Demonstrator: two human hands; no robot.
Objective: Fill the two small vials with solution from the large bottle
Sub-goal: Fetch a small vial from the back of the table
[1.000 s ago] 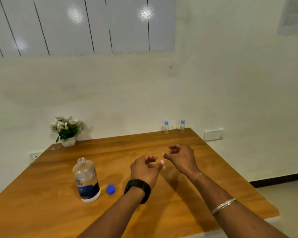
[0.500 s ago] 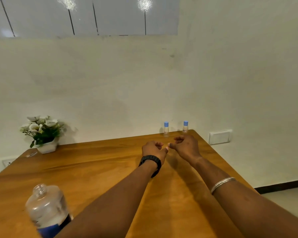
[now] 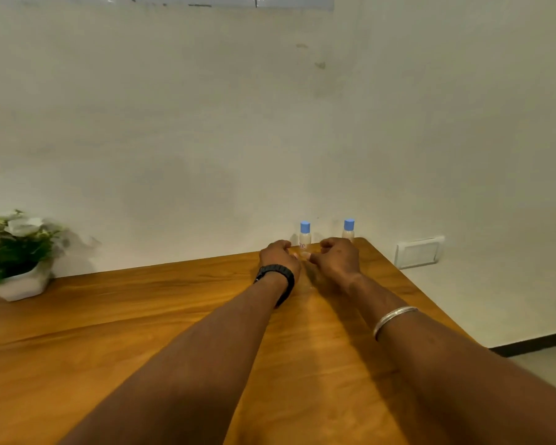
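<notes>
Vials (image 3: pixel 305 236) standing capped at far table (image 3: pixel 142 316) edge, by wall. Reaching both: left hand (image 3: pixel 278 255) and right hand (image 3: pixel 336 258) loosely curled, grasping nothing yet.

Single head-worn wide-angle view, looking forward and slightly down along both outstretched forearms across the wooden table (image 3: pixel 116 319) toward the white wall (image 3: pixel 187 123), far table edge and corner near mid-frame, near edge cut off below.
</notes>
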